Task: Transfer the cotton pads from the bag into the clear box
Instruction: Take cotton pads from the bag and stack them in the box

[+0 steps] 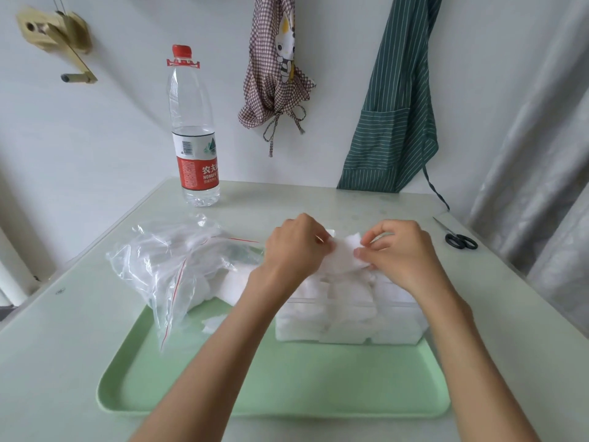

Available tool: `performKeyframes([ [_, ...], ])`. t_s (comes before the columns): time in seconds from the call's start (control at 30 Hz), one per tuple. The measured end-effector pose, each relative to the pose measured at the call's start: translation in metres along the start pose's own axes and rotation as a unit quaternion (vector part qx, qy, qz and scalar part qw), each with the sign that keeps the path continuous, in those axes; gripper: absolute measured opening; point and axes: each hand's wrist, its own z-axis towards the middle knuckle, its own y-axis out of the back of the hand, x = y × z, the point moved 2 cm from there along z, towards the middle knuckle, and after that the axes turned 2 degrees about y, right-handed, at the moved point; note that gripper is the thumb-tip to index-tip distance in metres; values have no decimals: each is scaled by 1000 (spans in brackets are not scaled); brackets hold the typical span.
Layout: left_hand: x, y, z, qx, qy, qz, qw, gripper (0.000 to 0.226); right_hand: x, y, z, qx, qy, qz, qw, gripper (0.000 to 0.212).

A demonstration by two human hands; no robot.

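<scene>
A clear box (347,320), packed with white cotton pads, stands on the right part of a green tray (274,387). Above its open top, my left hand (294,250) and my right hand (403,250) both pinch a white cotton pad (344,255), one at each side. A crumpled clear zip bag (172,260) with a red seal line lies to the left, partly on the tray, with white pads still inside. A few loose pads (213,322) lie on the tray between bag and box.
A water bottle (194,138) with a red label stands at the back left of the pale table (47,346). Black-handled scissors (457,237) lie at the right edge. Two aprons hang on the wall behind; a curtain is at the right.
</scene>
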Motion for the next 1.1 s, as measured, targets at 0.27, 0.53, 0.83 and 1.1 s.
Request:
performKeyframes([
  [0.27,-4,2,-8,-75,-88,93,989,11,-7,-6,1,65,27,-115,991,18],
  [0.53,0,-1,-8,49,-150,195,968,41,-17,3,3,162,6,-109,981,24],
  [0.83,-4,-10,-7,95,-128,260,952,39,-12,-8,0,158,15,-177,971,28],
  [1.1,17,49,-44,-42,-173,101,979,30,6,8,-11,141,52,-185,971,19],
])
